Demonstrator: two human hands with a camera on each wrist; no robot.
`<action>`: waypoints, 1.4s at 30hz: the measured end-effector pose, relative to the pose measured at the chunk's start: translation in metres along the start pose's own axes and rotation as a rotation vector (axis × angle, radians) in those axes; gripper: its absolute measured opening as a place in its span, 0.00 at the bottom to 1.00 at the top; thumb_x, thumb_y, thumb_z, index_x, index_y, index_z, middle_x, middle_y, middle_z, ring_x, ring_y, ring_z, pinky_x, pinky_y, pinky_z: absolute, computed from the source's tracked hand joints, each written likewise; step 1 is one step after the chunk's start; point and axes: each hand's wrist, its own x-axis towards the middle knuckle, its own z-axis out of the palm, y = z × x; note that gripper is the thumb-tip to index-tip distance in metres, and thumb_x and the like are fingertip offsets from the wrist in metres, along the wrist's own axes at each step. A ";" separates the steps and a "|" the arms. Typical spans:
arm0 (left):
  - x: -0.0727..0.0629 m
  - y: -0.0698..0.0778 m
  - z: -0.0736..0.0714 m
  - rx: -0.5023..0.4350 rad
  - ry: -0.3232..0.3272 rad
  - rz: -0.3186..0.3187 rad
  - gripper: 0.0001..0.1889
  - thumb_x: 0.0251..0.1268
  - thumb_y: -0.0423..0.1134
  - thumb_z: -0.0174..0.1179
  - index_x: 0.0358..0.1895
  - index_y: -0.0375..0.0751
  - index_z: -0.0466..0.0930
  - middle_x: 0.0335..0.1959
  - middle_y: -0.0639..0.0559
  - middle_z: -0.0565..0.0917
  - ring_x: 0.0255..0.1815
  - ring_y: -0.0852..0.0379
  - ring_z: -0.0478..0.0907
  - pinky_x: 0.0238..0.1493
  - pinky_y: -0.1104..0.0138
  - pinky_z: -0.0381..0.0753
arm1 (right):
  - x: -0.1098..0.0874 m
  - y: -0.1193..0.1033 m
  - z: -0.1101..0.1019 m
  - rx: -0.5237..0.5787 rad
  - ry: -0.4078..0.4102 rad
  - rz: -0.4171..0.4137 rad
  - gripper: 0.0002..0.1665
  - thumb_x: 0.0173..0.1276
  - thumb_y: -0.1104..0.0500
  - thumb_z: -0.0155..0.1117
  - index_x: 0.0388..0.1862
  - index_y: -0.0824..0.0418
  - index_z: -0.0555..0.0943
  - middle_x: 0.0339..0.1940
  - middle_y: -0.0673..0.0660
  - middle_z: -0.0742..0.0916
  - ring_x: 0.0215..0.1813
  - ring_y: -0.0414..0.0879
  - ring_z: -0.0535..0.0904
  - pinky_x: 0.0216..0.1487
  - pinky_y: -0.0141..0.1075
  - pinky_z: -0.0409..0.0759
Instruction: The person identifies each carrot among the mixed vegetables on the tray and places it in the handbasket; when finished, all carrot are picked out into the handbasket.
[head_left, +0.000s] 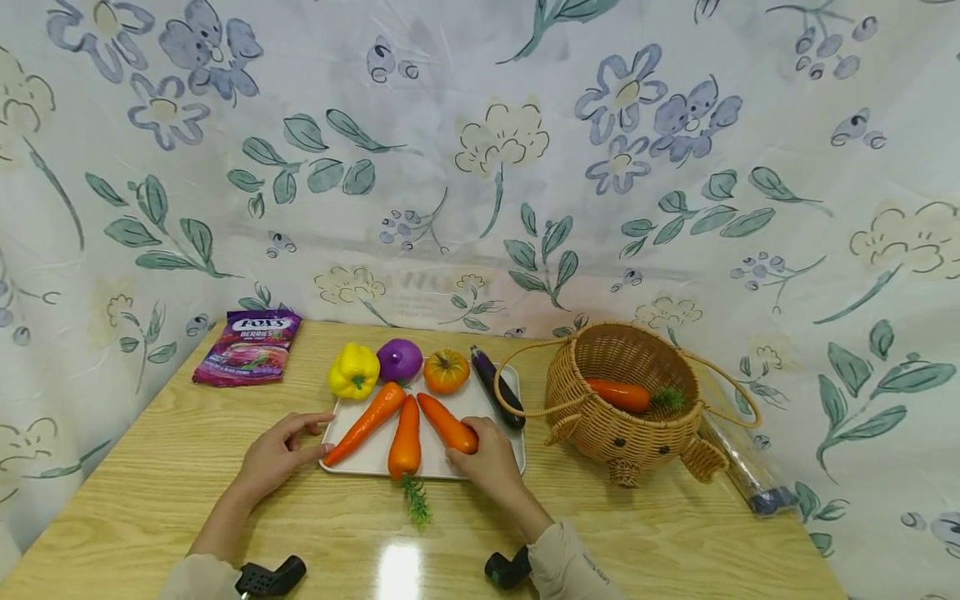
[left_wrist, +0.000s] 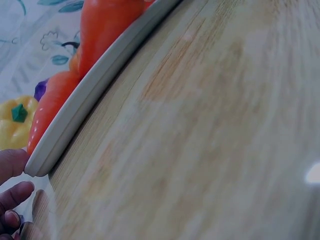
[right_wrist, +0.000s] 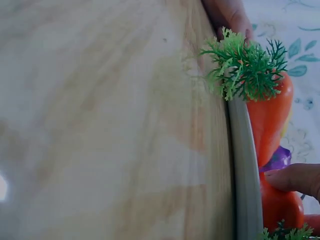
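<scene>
A white tray (head_left: 360, 462) carries three toy carrots. My right hand (head_left: 487, 458) grips the right carrot (head_left: 442, 418) near its thick end, thumb (right_wrist: 287, 177) pressed on it. The middle carrot (head_left: 406, 437) lies with its green top over the tray's front edge. Slanting toward the front-left corner is the left carrot (head_left: 367, 423). My left hand (head_left: 277, 450) rests at the tray's left edge, thumb by that carrot's tip, fingers loosely bent. Behind lie a yellow bell pepper (head_left: 354, 371), a purple onion (head_left: 400, 360), an orange tomato-like vegetable (head_left: 447, 372) and an eggplant (head_left: 498, 390).
A wicker basket (head_left: 600, 433) with looped handles stands right of the tray, holding another carrot (head_left: 618, 395). Behind it lies a clear-wrapped roll (head_left: 750, 471). A purple candy bag (head_left: 247, 348) lies at the back left, by the flowered curtain (head_left: 450, 167).
</scene>
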 end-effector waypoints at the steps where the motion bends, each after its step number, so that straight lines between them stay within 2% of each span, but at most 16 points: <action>1: -0.001 0.000 0.000 0.000 0.001 0.000 0.25 0.60 0.50 0.69 0.60 0.48 0.81 0.43 0.51 0.79 0.27 0.62 0.64 0.28 0.68 0.60 | -0.001 0.001 0.001 0.011 0.009 0.003 0.28 0.57 0.57 0.76 0.56 0.65 0.81 0.49 0.60 0.85 0.45 0.48 0.79 0.45 0.40 0.74; 7: -0.003 -0.001 -0.001 0.008 0.010 -0.003 0.25 0.60 0.49 0.70 0.60 0.47 0.81 0.43 0.51 0.79 0.27 0.62 0.64 0.29 0.68 0.60 | -0.005 0.007 0.002 0.065 0.063 -0.002 0.28 0.53 0.61 0.77 0.54 0.65 0.82 0.51 0.60 0.86 0.49 0.51 0.81 0.50 0.43 0.76; 14: -0.002 0.000 0.001 0.008 0.005 0.005 0.25 0.60 0.50 0.70 0.59 0.47 0.81 0.43 0.51 0.79 0.27 0.62 0.64 0.29 0.68 0.60 | -0.012 0.010 -0.012 0.093 0.089 -0.027 0.28 0.52 0.63 0.77 0.54 0.63 0.83 0.53 0.61 0.86 0.50 0.52 0.80 0.50 0.44 0.74; 23: -0.001 0.002 0.001 0.011 0.012 0.017 0.25 0.59 0.49 0.70 0.59 0.46 0.82 0.42 0.51 0.79 0.27 0.63 0.64 0.29 0.68 0.60 | -0.018 0.006 -0.042 0.225 -0.018 -0.089 0.28 0.52 0.68 0.74 0.55 0.63 0.82 0.52 0.60 0.84 0.49 0.49 0.76 0.47 0.36 0.73; 27: 0.000 0.002 0.002 0.012 0.010 0.011 0.24 0.59 0.49 0.70 0.59 0.47 0.82 0.43 0.50 0.79 0.28 0.62 0.64 0.29 0.68 0.60 | -0.019 0.005 -0.056 0.273 -0.071 -0.102 0.28 0.54 0.68 0.73 0.56 0.62 0.82 0.54 0.60 0.83 0.48 0.48 0.76 0.48 0.36 0.74; 36: -0.001 0.002 0.001 0.001 -0.004 0.003 0.25 0.61 0.49 0.69 0.61 0.46 0.80 0.44 0.48 0.80 0.28 0.61 0.64 0.30 0.67 0.60 | -0.019 -0.004 -0.089 0.209 -0.161 -0.137 0.27 0.56 0.64 0.74 0.57 0.56 0.83 0.53 0.56 0.85 0.44 0.46 0.76 0.48 0.48 0.77; 42: 0.000 0.001 0.002 0.002 -0.001 0.003 0.25 0.61 0.49 0.69 0.61 0.46 0.81 0.44 0.48 0.80 0.28 0.61 0.64 0.30 0.67 0.60 | -0.018 -0.009 -0.113 0.202 -0.243 -0.161 0.27 0.59 0.63 0.73 0.59 0.53 0.82 0.54 0.55 0.84 0.44 0.46 0.77 0.48 0.43 0.75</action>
